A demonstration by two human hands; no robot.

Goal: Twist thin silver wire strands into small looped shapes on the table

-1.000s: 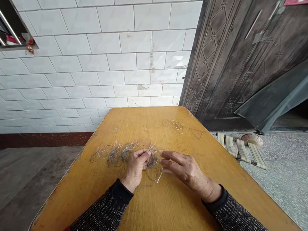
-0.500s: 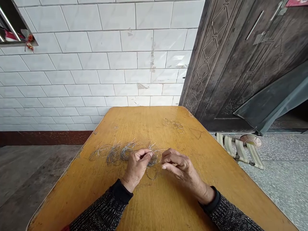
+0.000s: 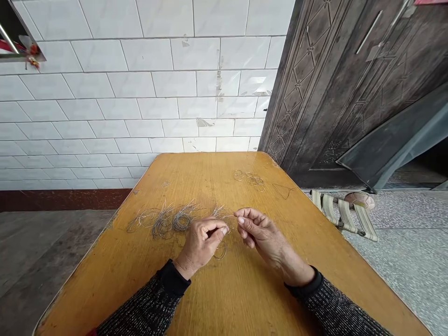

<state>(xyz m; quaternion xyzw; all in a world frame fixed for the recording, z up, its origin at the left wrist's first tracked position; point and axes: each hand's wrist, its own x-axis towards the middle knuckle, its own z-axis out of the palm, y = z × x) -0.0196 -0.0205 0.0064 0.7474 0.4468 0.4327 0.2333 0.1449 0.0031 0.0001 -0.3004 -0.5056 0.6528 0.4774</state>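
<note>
My left hand (image 3: 203, 242) is closed in a pinch on thin wire, thumb against the bent forefinger. Below its fingertips hangs or lies a loop of wire (image 3: 221, 252); I cannot tell whether it touches the table. My right hand (image 3: 264, 238) is just to the right, thumb and forefinger nearly together at a fine wire end, other fingers curled. Behind my left hand, loose wire ends (image 3: 219, 211) stick up from a bundle that it partly hides. To the left lie a grey wire coil (image 3: 181, 220) and a looser wire bundle (image 3: 161, 226).
The wooden table (image 3: 224, 303) reaches a tiled wall (image 3: 157, 84). Small wire rings (image 3: 250, 178) and a bent wire piece (image 3: 283, 190) lie at the far right. A dark door (image 3: 325, 107) and a strapped stool (image 3: 345, 214) stand beyond the right edge.
My right hand has turned, bringing its thumb up to the forefinger near the wire. My left hand has shifted slightly, its fingertips moving right and down. The view has moved a little.
</note>
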